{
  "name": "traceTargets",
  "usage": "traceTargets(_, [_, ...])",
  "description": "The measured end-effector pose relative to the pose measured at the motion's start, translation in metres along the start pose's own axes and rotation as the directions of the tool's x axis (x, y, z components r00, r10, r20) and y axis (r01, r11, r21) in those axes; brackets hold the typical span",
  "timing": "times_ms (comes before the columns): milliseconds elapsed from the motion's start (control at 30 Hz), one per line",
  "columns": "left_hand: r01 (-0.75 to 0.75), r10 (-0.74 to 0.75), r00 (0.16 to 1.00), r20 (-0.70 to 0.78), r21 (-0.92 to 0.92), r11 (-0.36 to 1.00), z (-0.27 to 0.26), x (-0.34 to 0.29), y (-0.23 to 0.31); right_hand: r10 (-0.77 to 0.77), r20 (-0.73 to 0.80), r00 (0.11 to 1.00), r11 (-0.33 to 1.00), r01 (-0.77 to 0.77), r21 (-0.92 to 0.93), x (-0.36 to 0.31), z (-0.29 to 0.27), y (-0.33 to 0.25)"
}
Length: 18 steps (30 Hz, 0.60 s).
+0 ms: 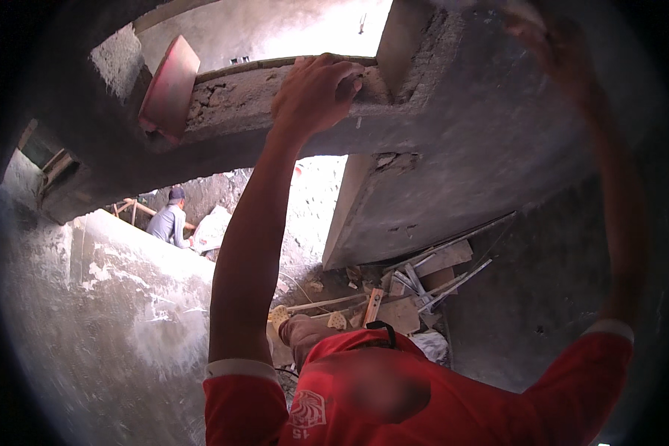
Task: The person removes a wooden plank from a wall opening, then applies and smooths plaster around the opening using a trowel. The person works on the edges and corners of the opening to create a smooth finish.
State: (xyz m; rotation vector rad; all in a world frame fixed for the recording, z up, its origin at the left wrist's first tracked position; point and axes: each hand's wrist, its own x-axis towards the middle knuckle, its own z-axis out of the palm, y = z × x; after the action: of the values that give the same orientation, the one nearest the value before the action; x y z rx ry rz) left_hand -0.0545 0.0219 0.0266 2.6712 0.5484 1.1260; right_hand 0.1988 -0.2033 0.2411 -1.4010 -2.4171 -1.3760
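Note:
My left hand (314, 98) is raised to a rough concrete ledge (238, 95) in the wall opening, its fingers curled over the edge. A thin strip (264, 65) runs along the ledge's back edge, beside the fingers. Further left on the ledge, a reddish-white flat board (169, 89) stands tilted. High at the right, my right hand (546, 41) is up against the grey plastered wall (490, 104). Its fingers look closed around something pale, but blur and the dark rim hide what that is.
Beyond the lower opening a person (171, 221) in a grey top and dark cap works beside a pale sack (212, 227). Below me lie wooden offcuts (446, 256), an orange level-like bar (374, 306) and rubble. A plastered wall (126, 320) stands at the left.

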Motion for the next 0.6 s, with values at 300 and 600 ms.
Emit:
traceTargets(300, [0.051, -0.051, 0.999, 0.021, -0.001, 0.999, -0.006, -0.003, 0.004, 0.089, 0.458, 0.884, 0.977, -0.166, 0.130, -0.007, 0.004, -0.024])
traceTargets(600, [0.011, -0.011, 1.000, 0.028, -0.012, 1.000, -0.006, 0.002, -0.001, 0.159, 0.276, 0.948, 0.984, -0.129, -0.123, 0.013, -0.024, 0.018])
